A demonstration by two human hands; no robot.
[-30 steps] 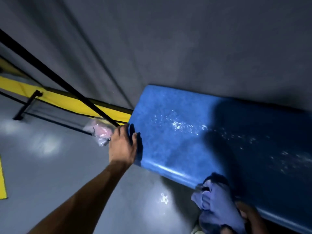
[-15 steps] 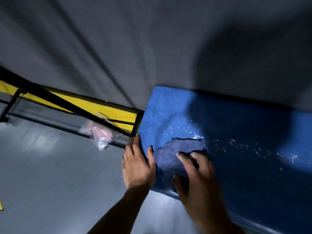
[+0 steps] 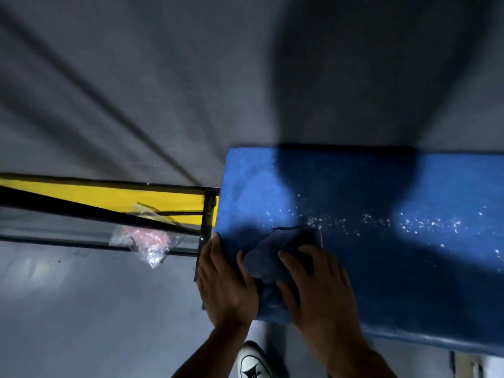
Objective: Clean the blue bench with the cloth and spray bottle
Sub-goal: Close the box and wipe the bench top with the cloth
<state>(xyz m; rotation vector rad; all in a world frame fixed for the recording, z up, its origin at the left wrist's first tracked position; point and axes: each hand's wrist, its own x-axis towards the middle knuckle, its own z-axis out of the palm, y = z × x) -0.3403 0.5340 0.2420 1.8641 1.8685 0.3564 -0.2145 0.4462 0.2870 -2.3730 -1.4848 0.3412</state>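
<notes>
The blue bench [image 3: 381, 268] runs from centre to the right edge, its top speckled with white spray droplets. A dark blue cloth [image 3: 275, 252] lies crumpled on the bench's left end. My right hand [image 3: 319, 290] presses flat on the cloth with fingers spread. My left hand [image 3: 223, 285] rests flat on the bench's left end beside the cloth, with its fingers at the bench's edge. No spray bottle is in view.
A black metal frame [image 3: 206, 227] with a yellow panel [image 3: 109, 197] stands left of the bench. A clear plastic bag with something pink [image 3: 147, 241] hangs in the frame. Grey wall behind, grey floor below. A white shoe [image 3: 252, 364] shows at the bottom.
My right hand brought the cloth up from below the bench's front edge onto its left end and now presses it. My left hand stayed at the bench's left end.
</notes>
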